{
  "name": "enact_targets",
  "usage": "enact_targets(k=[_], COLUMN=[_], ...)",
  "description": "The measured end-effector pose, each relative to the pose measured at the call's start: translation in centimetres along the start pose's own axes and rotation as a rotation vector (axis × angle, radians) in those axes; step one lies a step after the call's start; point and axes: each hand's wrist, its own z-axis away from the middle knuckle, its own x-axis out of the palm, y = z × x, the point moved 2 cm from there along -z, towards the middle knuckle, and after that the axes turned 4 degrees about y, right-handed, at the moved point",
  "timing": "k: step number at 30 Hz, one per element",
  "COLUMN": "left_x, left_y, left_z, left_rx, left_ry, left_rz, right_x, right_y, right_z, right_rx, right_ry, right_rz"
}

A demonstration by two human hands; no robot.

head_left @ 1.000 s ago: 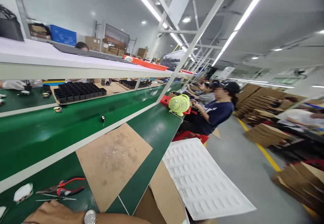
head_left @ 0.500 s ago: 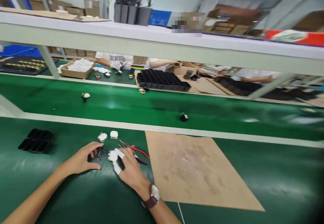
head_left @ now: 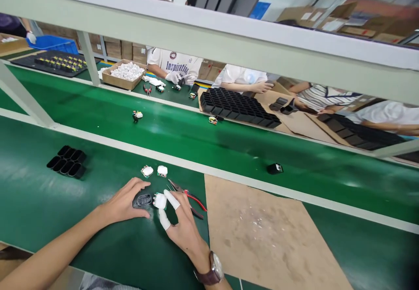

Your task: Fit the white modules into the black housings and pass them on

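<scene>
My left hand (head_left: 126,202) pinches a small black housing (head_left: 142,200) on the green bench top. My right hand (head_left: 181,224), with white finger cots on thumb and forefinger and a watch on its wrist, pinches a small white-wrapped part (head_left: 160,201) right against that housing. Two more white-wrapped parts (head_left: 154,170) lie just beyond my hands. Red-handled pliers (head_left: 190,199) lie under my right fingers. A small black tray (head_left: 67,161) of cells sits to the left.
A brown cardboard sheet (head_left: 271,229) lies to the right. The conveyor belt (head_left: 183,128) carries several small parts, one black part (head_left: 275,168) nearest. Across it, people work by a large black tray (head_left: 238,105) and a box of white parts (head_left: 122,74).
My view swung from looking down the line to my bench. Both hands came together on the black housing and white part, and the housing now lies flat in my left fingers.
</scene>
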Motion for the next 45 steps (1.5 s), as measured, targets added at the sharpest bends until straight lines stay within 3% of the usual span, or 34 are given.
enact_targets(k=[8, 12, 17, 23, 32, 45], left_x=[-0.9, -0.4, 0.5, 0.8, 0.8, 1.0], left_y=[1.0, 0.7, 0.8, 0.4, 0.7, 0.5], left_z=[-0.4, -0.2, -0.2, -0.2, 0.4, 0.5], left_rx=[0.127, 0.066, 0.113, -0.034, 0.155, 0.225], left_ry=[-0.127, -0.072, -0.007, 0.034, 0.054, 0.081], left_rz=[0.092, 0.074, 0.082, 0.108, 0.087, -0.054], right_x=[-0.1, -0.1, -0.2, -0.2, 0.1, 0.6], right_y=[0.5, 0.7, 0.7, 0.0, -1.3, -1.7], right_z=[0.4, 0.6, 0.8, 0.6, -0.4, -0.6], right_rx=[0.033, 0.031, 0.034, 0.016, -0.058, -0.095], right_ry=[-0.016, 0.000, -0.013, -0.031, -0.090, -0.155], right_rz=[0.027, 0.019, 0.012, 0.002, 0.113, 0.239])
